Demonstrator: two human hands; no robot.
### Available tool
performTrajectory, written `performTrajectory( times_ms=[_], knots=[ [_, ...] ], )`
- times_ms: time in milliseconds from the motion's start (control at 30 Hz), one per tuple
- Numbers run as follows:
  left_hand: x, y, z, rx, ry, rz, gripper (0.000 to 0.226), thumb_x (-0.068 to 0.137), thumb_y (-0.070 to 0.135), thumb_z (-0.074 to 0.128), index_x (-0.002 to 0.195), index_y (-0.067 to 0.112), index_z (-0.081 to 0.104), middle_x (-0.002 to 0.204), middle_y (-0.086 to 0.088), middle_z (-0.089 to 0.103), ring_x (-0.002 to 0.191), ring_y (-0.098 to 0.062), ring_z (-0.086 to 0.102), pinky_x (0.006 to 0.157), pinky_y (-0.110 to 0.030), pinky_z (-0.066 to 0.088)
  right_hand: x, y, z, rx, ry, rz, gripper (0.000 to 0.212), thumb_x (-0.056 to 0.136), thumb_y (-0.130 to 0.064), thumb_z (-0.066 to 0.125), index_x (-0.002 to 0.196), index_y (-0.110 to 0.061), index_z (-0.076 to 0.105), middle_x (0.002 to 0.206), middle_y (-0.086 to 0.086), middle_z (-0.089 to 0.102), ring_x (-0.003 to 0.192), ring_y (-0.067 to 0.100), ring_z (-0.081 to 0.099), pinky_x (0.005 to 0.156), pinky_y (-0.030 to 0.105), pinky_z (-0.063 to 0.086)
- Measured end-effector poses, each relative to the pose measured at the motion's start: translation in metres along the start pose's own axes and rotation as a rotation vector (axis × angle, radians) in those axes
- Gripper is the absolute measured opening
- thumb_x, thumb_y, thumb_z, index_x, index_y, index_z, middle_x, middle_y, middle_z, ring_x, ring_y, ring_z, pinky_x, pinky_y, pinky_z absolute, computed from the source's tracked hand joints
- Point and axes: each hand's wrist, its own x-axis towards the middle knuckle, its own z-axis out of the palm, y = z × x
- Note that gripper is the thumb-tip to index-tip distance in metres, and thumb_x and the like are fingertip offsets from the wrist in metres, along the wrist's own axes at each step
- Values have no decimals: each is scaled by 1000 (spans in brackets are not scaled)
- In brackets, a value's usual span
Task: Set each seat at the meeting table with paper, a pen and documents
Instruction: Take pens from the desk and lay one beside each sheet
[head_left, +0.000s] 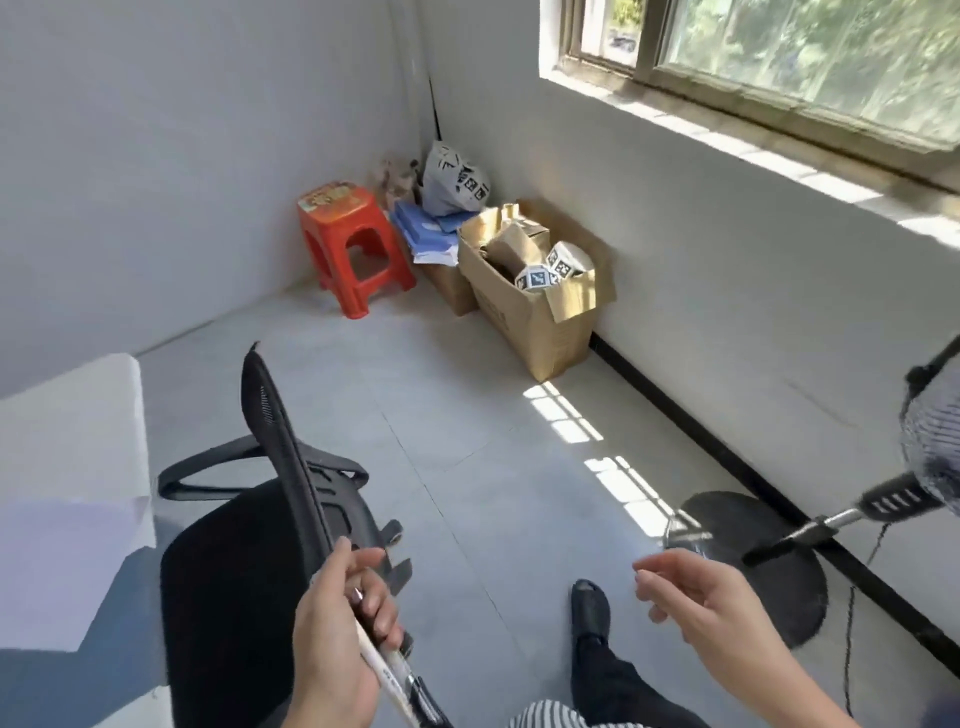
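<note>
Head cam: L hand (337, 629) grips pens (397, 673) beside office chair (234, 571); R hand (698, 605) loose, fingers relaxed & apart.

Floor (467, 415), far corner: red plastic stool (353, 244) stands near the left wall. Beside it, a white bag (452, 182) printed with black-and-white markers sits in the corner. Open cardboard box (540, 322) stands against the window wall and holds marker-covered cubes (563, 262). Pedestal fan's round base (753, 561) rests near the black baseboard (701, 441). Sunlight patches (563, 410) lie on the floor below the window (779, 57).
</note>
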Motion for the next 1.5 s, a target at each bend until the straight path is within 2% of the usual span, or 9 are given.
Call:
performTrajectory(
  times_ms=[200, 433, 667, 833, 933, 1233, 1333, 1433, 1500],
  knots=[
    [62, 42, 62, -125, 99, 44, 41, 97, 38, 43, 78, 5, 56, 42, -1, 35, 29, -14, 33, 33, -21, 30, 147, -73, -16, -110, -182, -114, 6, 88, -16, 67, 85, -19, 72, 73, 0, 74, 61, 13, 67, 50, 12, 42],
    [115, 83, 64, -353, 329, 71, 64, 97, 44, 38, 41, 12, 42, 39, -3, 34, 28, -15, 32, 30, -22, 29, 275, -164, 27, -277, -397, -250, 7, 88, -19, 66, 84, -22, 71, 73, -5, 73, 62, 12, 68, 55, 21, 43],
    [190, 147, 25, -560, 501, 84, 52, 89, 56, 36, 54, 19, 27, 52, 0, 29, 36, -16, 28, 44, -28, 23, 345, -243, 136, -338, -565, -373, 8, 88, -18, 67, 81, -21, 70, 71, -4, 72, 62, 12, 68, 52, 12, 43],
    [244, 205, 6, -612, 621, 114, 55, 91, 58, 36, 54, 17, 29, 54, -1, 32, 37, -15, 31, 46, -27, 26, 370, -308, 202, -414, -697, -479, 7, 87, -22, 67, 81, -25, 68, 73, -7, 71, 64, 10, 67, 66, 28, 52],
    [266, 233, -3, -654, 732, 135, 59, 90, 64, 39, 54, 18, 36, 50, 0, 38, 38, -14, 36, 47, -26, 33, 384, -339, 236, -412, -777, -529, 6, 87, -24, 67, 81, -26, 69, 74, -6, 71, 66, 12, 66, 66, 28, 52],
    [321, 281, -15, -848, 1129, 239, 57, 88, 68, 39, 58, 19, 42, 54, 0, 44, 49, -16, 39, 56, -29, 40, 408, -410, 347, -428, -1412, -698, 21, 82, -41, 72, 97, -28, 68, 77, -10, 70, 69, 3, 60, 57, 10, 41],
    [339, 295, -1, -872, 1235, 250, 56, 91, 64, 38, 58, 19, 39, 52, 2, 41, 51, -16, 36, 58, -31, 38, 423, -426, 378, -479, -1578, -774, 29, 80, -46, 72, 102, -28, 68, 77, -8, 70, 68, 6, 62, 55, 10, 39],
    [354, 303, 12, -847, 1327, 243, 54, 93, 60, 36, 61, 18, 42, 56, -1, 43, 54, -18, 39, 61, -34, 39, 436, -437, 403, -526, -1655, -863, 18, 84, -41, 68, 94, -26, 71, 71, -6, 69, 67, 12, 61, 54, 13, 37],
    [358, 300, 15, -808, 1394, 214, 53, 95, 58, 36, 66, 15, 47, 59, -6, 44, 51, -19, 41, 56, -32, 40, 445, -439, 419, -596, -1702, -883, 15, 87, -39, 64, 92, -27, 71, 75, -4, 70, 69, 15, 62, 56, 22, 46]
  ],
)
